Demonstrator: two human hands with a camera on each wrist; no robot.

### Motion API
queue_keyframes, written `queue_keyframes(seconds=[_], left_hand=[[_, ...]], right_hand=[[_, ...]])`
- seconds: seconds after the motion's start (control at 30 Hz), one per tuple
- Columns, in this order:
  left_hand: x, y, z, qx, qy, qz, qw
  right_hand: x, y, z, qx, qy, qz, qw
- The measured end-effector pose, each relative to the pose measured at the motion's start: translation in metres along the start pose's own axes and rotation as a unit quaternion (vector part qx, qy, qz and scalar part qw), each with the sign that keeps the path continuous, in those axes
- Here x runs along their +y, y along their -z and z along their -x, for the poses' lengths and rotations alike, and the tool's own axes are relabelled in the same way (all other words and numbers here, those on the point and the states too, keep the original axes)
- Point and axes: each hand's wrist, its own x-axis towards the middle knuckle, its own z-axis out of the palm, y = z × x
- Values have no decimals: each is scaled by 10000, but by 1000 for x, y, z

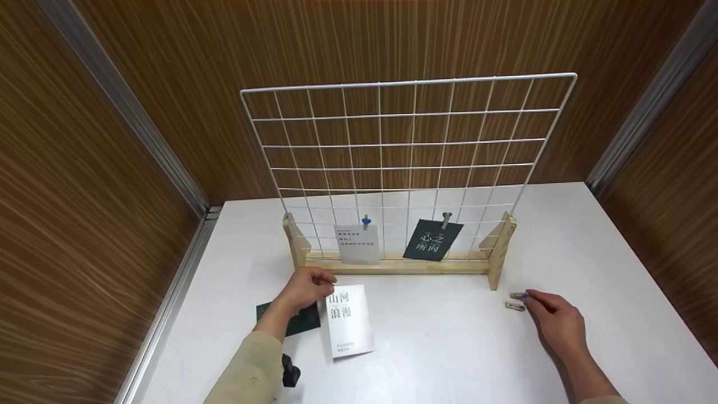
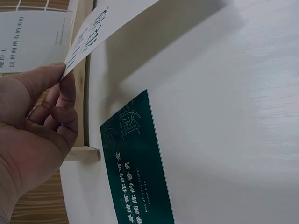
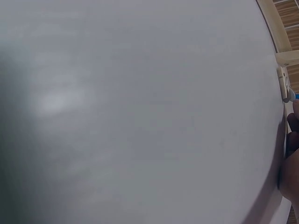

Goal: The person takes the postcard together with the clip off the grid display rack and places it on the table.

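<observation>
My left hand [image 1: 303,289] pinches a white card [image 1: 350,328] with dark lettering by its upper left corner, between thumb and fingers. In the left wrist view the card [image 2: 100,30] is raised over the table and casts a shadow. Below that hand a dark green card [image 2: 135,163] lies on the table, partly hidden by the forearm in the head view. Far to the right, my right hand [image 1: 558,322] has thumb and forefinger on a small wooden clothespin [image 1: 517,295] with a blue ornament. A second clothespin [image 1: 514,306] lies just in front of it.
A white wire grid [image 1: 415,115] stands upright in a wooden base [image 1: 398,268]. Clipped low on it are a pale card [image 1: 357,247] and a tilted dark green card [image 1: 432,241]. Wood-patterned walls [image 1: 336,45] enclose the white table [image 1: 437,348] at the back and sides.
</observation>
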Motion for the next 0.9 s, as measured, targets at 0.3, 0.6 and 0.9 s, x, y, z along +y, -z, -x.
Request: queue_keyframes(seconds=[0.3, 0.6, 0.9], left_hand=[[1, -2, -2, 74, -4, -232, 9997], [-1, -2, -4, 131, 23, -198, 9997], [-2, -2, -6, 194, 102, -191, 9996]], right_hand=[[0, -1, 1, 188, 119, 179, 9996], [1, 0, 0, 133, 39, 168, 9998], [2, 0, -1, 136, 151, 109, 9997]])
